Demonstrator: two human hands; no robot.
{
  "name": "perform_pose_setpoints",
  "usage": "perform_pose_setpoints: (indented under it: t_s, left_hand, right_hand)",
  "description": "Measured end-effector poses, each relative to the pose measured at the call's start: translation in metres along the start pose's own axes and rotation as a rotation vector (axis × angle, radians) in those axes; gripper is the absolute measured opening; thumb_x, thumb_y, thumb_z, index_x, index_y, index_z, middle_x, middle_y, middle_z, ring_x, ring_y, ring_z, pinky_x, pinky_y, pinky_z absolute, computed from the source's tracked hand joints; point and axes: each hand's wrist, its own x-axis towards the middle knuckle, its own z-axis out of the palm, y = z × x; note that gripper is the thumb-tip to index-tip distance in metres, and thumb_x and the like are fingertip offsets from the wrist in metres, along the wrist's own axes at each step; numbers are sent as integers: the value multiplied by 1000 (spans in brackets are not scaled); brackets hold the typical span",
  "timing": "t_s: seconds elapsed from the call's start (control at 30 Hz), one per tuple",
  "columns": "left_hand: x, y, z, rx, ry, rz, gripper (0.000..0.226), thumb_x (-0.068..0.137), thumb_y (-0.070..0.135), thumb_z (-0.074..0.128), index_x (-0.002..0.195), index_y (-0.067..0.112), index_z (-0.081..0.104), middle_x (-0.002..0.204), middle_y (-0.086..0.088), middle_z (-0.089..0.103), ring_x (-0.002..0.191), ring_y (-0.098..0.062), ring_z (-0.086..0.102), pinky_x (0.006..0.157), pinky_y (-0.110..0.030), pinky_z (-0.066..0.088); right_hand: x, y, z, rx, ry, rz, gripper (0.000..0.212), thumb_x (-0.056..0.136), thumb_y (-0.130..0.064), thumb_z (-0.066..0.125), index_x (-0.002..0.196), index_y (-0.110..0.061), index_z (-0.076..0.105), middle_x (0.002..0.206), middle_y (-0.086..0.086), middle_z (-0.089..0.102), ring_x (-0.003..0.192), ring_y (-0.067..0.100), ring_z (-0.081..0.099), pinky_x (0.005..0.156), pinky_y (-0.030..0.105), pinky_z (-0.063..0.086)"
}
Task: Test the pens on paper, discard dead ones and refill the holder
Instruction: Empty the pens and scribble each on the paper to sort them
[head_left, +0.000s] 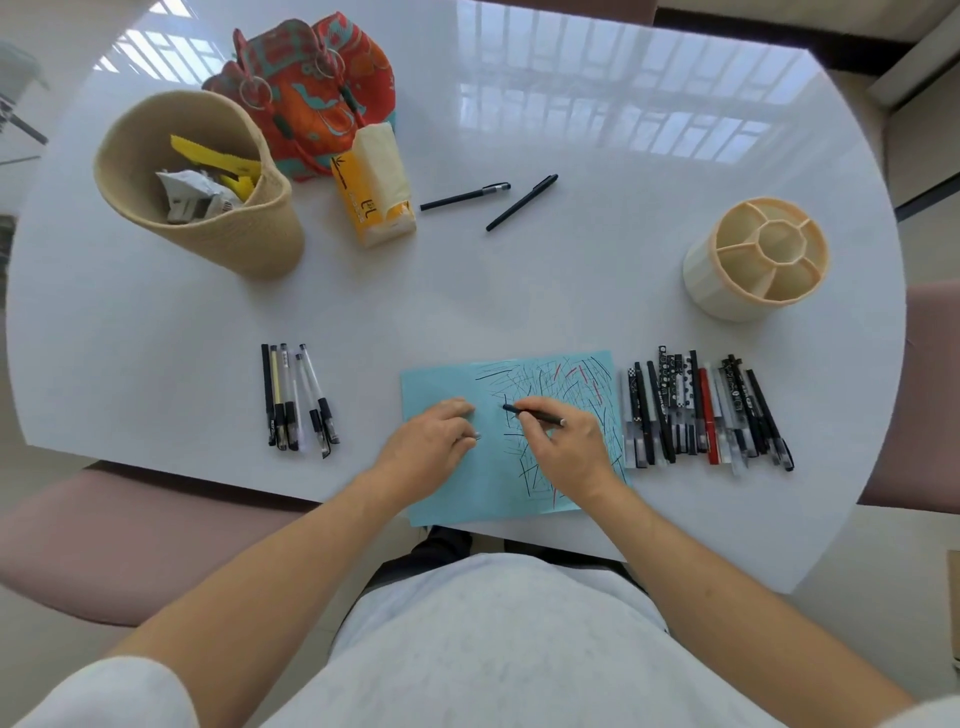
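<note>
A light blue paper (447, 387) covered with black and red strokes lies at the table's front edge. My right hand (563, 449) grips a black pen (532, 414) with its tip touching the paper. My left hand (434, 444) rests on the paper's left part with curled fingers and seems to hold a small cap. A big row of pens (706, 410) lies right of the paper. A smaller group of pens (296, 400) lies to its left. Two black pens (488, 200) lie farther back. The cream divided holder (758, 257) stands at the right with nothing in it.
A woven beige basket (208, 187) holding crumpled paper and yellow scraps stands at back left. A colourful bag (311, 88) and a yellow tissue pack (374, 184) sit behind the middle. Pink chairs flank the white table (571, 130).
</note>
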Motion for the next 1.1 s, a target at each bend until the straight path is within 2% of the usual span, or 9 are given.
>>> perform_pose_setpoints:
  t_s: [0.17,0.37,0.47,0.6,0.73,0.9,1.0,1.1]
  left_hand:
    - [-1,-1,-2,-15,-21,-9,22,100,28,54,107,17,71,142,6,54,138,-10,40,111,-29,37]
    - [0,1,-4,-36,-30,-24,21,100,29,54,108,19,71,142,8,53,139,-9,39,109,-27,36]
    - [-1,4,-5,-65,-2,-20,18,99,28,56,107,19,70,138,5,56,137,-11,41,110,-26,34]
    - [0,13,-7,-117,45,-24,16,98,27,57,106,20,69,131,8,60,126,-10,49,104,-28,41]
    - [1,22,-9,-128,61,-19,15,98,29,58,107,22,68,125,10,64,116,-9,54,97,-28,45]
    - [2,26,-13,-105,34,-13,16,98,31,57,107,23,67,105,10,68,96,-10,59,85,-31,49]
    - [-1,25,-11,-81,35,-12,16,98,30,58,107,22,68,106,10,68,100,-11,59,83,-24,45]
    - [-5,22,-7,-50,26,-26,18,97,31,58,108,21,69,118,10,65,113,-10,55,90,-28,47]
  right_hand:
    - [-3,4,-1,-69,1,54,13,88,-20,64,83,-26,75,66,-14,70,65,4,67,62,21,51]
    - [-12,-1,-6,174,118,158,18,86,-20,61,80,-31,73,74,-2,76,70,21,74,66,32,60]
    - [-12,-5,-12,350,136,201,17,93,-4,61,86,-16,72,75,11,76,68,26,74,67,35,60]
    - [-13,-11,-18,487,85,229,9,97,6,57,93,3,65,76,22,73,66,32,70,67,39,60]
    - [-16,-16,-19,537,54,218,14,97,8,56,90,0,64,74,21,72,64,30,69,64,35,59]
    - [-18,-12,-21,550,53,219,13,98,7,55,92,1,64,74,19,73,66,31,70,66,38,59]
    - [-18,-6,-21,505,96,205,12,98,3,58,93,-5,65,78,18,75,69,28,72,69,35,60]
    - [-15,-3,-13,350,62,159,16,97,-9,63,92,-23,69,83,10,76,75,23,74,71,33,59]
